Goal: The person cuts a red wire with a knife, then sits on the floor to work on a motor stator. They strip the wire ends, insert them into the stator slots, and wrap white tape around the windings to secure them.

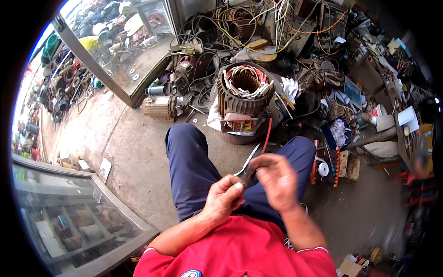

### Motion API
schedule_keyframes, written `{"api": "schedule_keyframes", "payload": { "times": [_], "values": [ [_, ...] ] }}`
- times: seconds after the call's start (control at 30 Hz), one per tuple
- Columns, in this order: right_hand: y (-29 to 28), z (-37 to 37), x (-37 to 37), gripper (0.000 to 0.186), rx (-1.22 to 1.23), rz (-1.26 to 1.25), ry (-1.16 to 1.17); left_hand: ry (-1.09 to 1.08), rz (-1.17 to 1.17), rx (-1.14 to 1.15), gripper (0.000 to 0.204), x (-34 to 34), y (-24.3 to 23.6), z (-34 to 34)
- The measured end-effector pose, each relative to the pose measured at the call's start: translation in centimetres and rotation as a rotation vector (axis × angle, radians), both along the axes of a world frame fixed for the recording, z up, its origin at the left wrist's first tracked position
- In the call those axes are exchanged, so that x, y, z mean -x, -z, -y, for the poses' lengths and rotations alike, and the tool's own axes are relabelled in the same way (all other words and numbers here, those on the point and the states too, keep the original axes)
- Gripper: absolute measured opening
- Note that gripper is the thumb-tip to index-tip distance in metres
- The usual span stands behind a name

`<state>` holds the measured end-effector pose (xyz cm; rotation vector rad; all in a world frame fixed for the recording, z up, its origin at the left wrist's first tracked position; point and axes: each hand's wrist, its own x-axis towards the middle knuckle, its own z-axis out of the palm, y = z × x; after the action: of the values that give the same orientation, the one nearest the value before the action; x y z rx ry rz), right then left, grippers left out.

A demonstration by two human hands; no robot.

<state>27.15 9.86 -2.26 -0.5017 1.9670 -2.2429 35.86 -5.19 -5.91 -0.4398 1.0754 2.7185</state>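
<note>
Both of my hands meet above my lap. With its thumb against its fingers, my left hand (224,197) is closed at the lower end of a thin white strip (249,158). Just to the right, my right hand (278,182) is blurred, its fingers bent around a thin red strip (267,135) that sticks up past them. A small dark piece between the hands is too unclear to name. Beyond my knees an open motor stator (223,98) stands upright, with red and white wire leads (261,75) around its bore and a terminal box (238,124) facing me.
A small beige motor (159,108) lies on the floor at the left. White gloves (290,89) and hand tools lie right of the stator. A white tape roll (323,169) sits by my right knee. Tangled cables and scrap crowd the back; a glass cabinet (78,221) stands near left.
</note>
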Motion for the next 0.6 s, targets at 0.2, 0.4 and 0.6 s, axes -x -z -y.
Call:
{"api": "schedule_keyframes", "payload": {
  "times": [0.2, 0.4, 0.6],
  "values": [
    [1.6, 2.0, -1.1, 0.009, -0.146, -0.144, 0.074, -0.080, -0.423, 0.709, 0.020, 1.9, 1.0, 0.0],
    [1.0, 0.5, 1.9, 0.013, -0.758, -0.551, -0.092, -0.362, -0.931, 1.738, 0.031, 3.6, -1.4, 2.6],
    [-0.7, 1.6, 3.8, 0.021, -0.608, -0.505, -0.060, -0.279, -0.716, 1.512, 0.027, 6.0, 2.6, 6.0]
  ]
}}
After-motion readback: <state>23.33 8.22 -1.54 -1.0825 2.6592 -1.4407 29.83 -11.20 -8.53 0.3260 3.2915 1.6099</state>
